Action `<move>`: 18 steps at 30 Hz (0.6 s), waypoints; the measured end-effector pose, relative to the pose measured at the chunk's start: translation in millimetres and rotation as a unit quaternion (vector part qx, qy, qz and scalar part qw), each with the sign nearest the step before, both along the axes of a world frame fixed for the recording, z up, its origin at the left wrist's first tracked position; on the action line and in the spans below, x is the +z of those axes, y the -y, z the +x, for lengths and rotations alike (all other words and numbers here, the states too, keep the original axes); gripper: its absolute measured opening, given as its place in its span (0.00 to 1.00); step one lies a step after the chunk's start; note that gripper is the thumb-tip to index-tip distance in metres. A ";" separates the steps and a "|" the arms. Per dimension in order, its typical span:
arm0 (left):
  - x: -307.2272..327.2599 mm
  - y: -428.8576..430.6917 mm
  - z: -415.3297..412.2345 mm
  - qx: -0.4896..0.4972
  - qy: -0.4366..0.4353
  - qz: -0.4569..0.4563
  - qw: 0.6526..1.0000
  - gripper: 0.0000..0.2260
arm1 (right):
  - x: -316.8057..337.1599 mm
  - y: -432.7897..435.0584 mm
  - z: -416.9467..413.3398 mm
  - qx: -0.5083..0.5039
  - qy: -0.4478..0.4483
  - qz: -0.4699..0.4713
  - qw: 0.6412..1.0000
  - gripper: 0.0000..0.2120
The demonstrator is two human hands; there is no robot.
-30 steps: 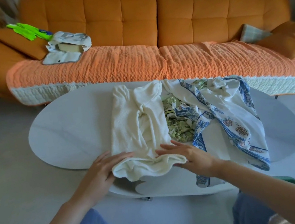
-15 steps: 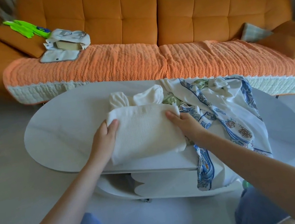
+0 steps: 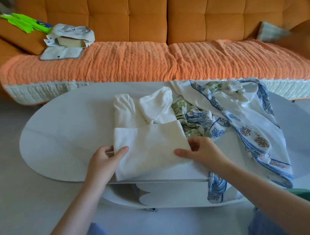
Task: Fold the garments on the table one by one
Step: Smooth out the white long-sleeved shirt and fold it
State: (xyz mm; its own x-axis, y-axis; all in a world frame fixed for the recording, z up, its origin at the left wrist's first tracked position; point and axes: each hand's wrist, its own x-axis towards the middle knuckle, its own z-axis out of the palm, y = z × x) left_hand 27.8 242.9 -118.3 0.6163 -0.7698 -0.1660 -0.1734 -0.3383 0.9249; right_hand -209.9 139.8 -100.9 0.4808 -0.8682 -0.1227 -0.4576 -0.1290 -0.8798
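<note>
A cream knit garment (image 3: 149, 138) lies on the pale oval table (image 3: 61, 141), its near half folded up over the rest. My left hand (image 3: 105, 158) grips the fold's left edge, thumb on top and fingers underneath. My right hand (image 3: 198, 151) grips the fold's right edge the same way. To the right lies a white garment with blue floral print (image 3: 253, 121), draped over the table's near edge. A green leaf-print garment (image 3: 184, 116) shows between the two, mostly covered.
An orange sofa (image 3: 214, 11) with an orange woven throw (image 3: 120, 63) runs close behind the table. On it sit a grey-white bag (image 3: 67, 41), a green item (image 3: 25, 22) and cushions. A lower table shelf (image 3: 173, 194) lies under the near edge.
Both hands lifted the cream garment's near end and folded it away from me over the rest. They then slid back along the sides and now pinch the folded part's edges.
</note>
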 end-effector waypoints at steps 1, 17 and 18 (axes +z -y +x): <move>-1.7 -5.1 -0.6 -0.003 0.002 0.000 1.000 0.21 | -1.2 -3.6 -0.7 -0.001 0.019 0.010 1.000 0.09; -3.2 5.6 -12.8 0.045 0.142 0.045 0.988 0.11 | 3.2 -12.7 4.0 -0.023 -0.184 -0.118 0.976 0.13; 1.9 7.8 -11.2 0.047 0.128 0.045 0.990 0.14 | 7.2 -11.9 6.0 -0.032 -0.172 -0.101 0.979 0.14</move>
State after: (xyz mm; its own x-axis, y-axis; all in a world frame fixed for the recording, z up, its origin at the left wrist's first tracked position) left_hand 16.7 235.1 -116.4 0.7154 -0.6961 -0.0604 -0.3614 -0.4426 0.8206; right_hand -203.9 151.7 -93.7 0.3850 -0.9185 -0.0907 -0.7350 -0.2457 -0.6319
